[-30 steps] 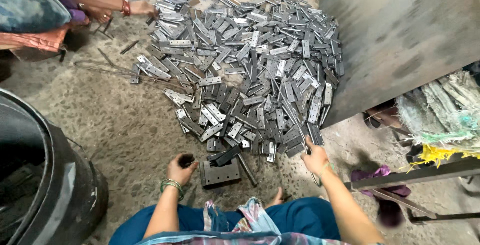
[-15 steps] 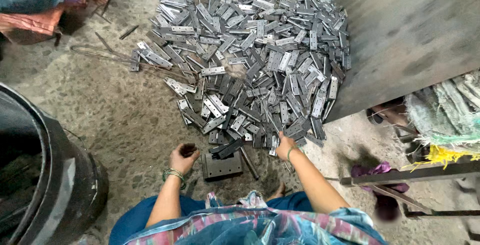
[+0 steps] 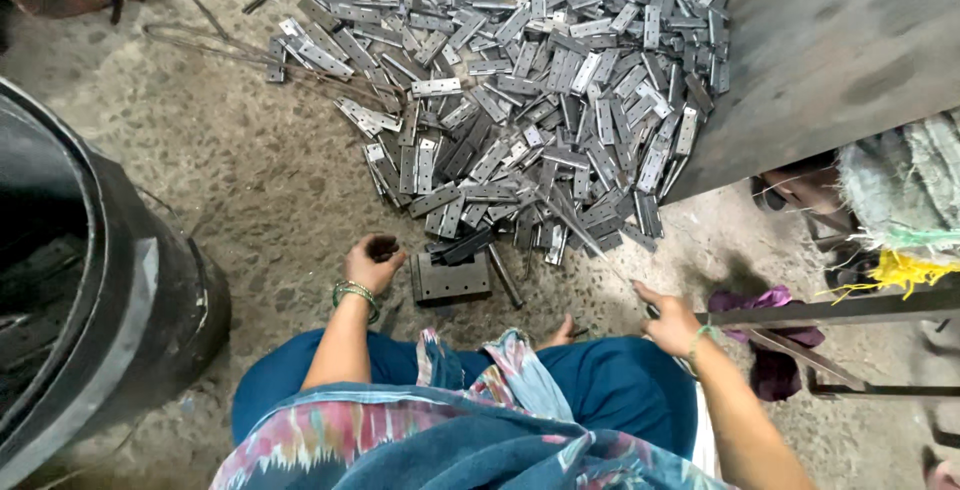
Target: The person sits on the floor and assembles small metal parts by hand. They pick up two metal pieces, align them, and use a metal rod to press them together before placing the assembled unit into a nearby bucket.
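Rough concrete floor [image 3: 250, 180] carries a big heap of flat steel hinges [image 3: 540, 80] spreading from its far middle down toward my knees. My left hand [image 3: 372, 265] is curled around a small dark object, resting beside the dark metal block [image 3: 452, 278] at the heap's near edge. My right hand [image 3: 668, 325] pinches a thin metal rod [image 3: 600, 250] pointing into the pile. I judge the hinges stiff, weighty, sharp-edged and slick; best taken by the long edges.
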